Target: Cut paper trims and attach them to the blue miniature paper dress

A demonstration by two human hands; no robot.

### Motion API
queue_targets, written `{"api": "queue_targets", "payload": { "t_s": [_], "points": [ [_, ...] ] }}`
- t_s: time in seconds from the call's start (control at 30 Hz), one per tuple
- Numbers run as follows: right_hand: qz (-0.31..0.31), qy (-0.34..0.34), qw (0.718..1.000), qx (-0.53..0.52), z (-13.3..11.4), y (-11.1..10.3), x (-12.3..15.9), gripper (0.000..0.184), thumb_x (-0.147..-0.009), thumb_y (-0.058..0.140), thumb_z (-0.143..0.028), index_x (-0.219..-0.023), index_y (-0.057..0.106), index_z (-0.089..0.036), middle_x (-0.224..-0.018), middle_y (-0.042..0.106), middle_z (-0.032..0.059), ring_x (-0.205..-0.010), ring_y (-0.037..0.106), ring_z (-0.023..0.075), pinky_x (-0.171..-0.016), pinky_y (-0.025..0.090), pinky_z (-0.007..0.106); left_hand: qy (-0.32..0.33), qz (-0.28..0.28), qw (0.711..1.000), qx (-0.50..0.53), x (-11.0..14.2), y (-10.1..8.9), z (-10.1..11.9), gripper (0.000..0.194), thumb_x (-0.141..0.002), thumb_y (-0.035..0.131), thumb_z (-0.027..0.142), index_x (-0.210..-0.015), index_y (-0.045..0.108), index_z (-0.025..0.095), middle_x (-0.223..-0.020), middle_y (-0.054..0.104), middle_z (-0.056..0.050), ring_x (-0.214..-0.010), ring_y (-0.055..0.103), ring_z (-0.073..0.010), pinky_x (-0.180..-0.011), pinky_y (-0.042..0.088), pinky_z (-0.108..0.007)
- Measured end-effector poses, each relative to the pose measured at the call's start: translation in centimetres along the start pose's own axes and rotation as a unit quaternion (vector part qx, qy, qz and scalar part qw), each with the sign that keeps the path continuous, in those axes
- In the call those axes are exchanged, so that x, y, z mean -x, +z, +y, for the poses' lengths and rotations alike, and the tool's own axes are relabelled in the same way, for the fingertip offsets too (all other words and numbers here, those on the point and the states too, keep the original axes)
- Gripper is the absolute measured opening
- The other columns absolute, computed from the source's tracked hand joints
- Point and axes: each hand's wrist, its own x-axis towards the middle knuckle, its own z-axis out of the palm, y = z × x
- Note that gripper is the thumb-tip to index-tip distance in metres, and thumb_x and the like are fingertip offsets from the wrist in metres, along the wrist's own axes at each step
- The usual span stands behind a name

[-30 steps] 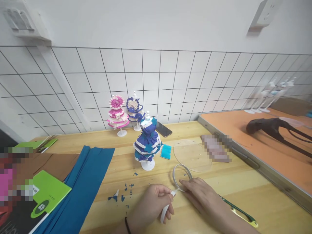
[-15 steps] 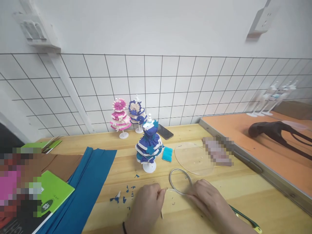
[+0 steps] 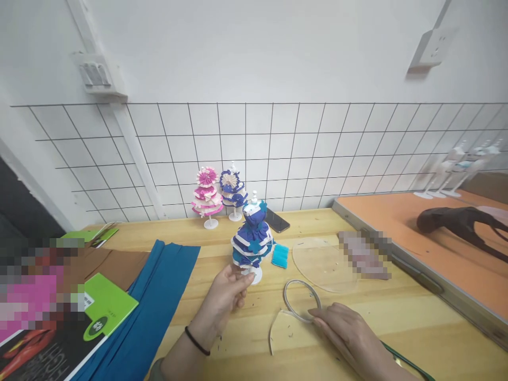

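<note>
A small mannequin in a blue and white paper dress stands on a white round base on the wooden table. My left hand reaches up to that base, its fingertips touching or pinching the stand just under the skirt. My right hand lies flat on the table with its fingers on the near edge of a roll of white tape. A loose strip of tape curls from the roll toward me.
Pink and blue-white dressed mannequins stand by the wire grid wall. A phone, a turquoise scrap and a clear plastic sheet lie behind the tape. Blue crepe paper and a green booklet lie left. An orange board is right.
My left hand let go of the tape strip and moved up to the base of the blue mannequin. The strip now lies on the table. The camera tilted and shifted slightly.
</note>
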Motion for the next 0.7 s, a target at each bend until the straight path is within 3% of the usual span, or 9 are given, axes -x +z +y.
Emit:
{"api": "queue_targets", "payload": {
  "t_s": [0.1, 0.37, 0.7],
  "points": [
    [-0.010, 0.004, 1.000, -0.009, -0.2, 0.2, 0.0, 0.022, -0.089, 0.036, -0.021, -0.096, 0.056, -0.019, -0.071, 0.065, 0.0048, -0.063, 0.059, 0.0171, -0.059, 0.045, 0.028, 0.008, -0.030, 0.997, 0.074, 0.4, 0.0, 0.5, 0.033, -0.062, 0.069, 0.030, -0.087, 0.053, 0.016, -0.069, 0.052, 0.004, -0.050, 0.042, -0.0028, -0.040, 0.029, -0.013],
    [-0.027, 0.005, 1.000, -0.014, -0.6, 0.1, -0.2, 0.022, -0.089, 0.036, -0.021, -0.098, 0.057, -0.019, -0.074, 0.066, 0.0051, -0.067, 0.060, 0.0174, -0.060, 0.046, 0.028, 0.015, -0.037, 0.986, 0.159, 0.0, 1.0, 0.5, 0.026, -0.065, 0.069, 0.029, -0.080, 0.054, 0.016, -0.067, 0.050, 0.004, -0.051, 0.041, -0.0028, -0.041, 0.027, -0.014],
    [-0.017, -0.007, 1.000, -0.019, -0.1, 0.6, 0.1, 0.022, -0.088, 0.038, -0.021, -0.100, 0.057, -0.020, -0.075, 0.066, 0.0047, -0.067, 0.060, 0.0169, -0.060, 0.048, 0.027, 0.013, -0.038, 0.983, 0.181, -0.4, 0.7, 0.1, 0.022, -0.063, 0.070, 0.030, -0.072, 0.056, 0.015, -0.060, 0.050, 0.004, -0.050, 0.041, -0.0040, -0.041, 0.027, -0.015]
  ]
}}
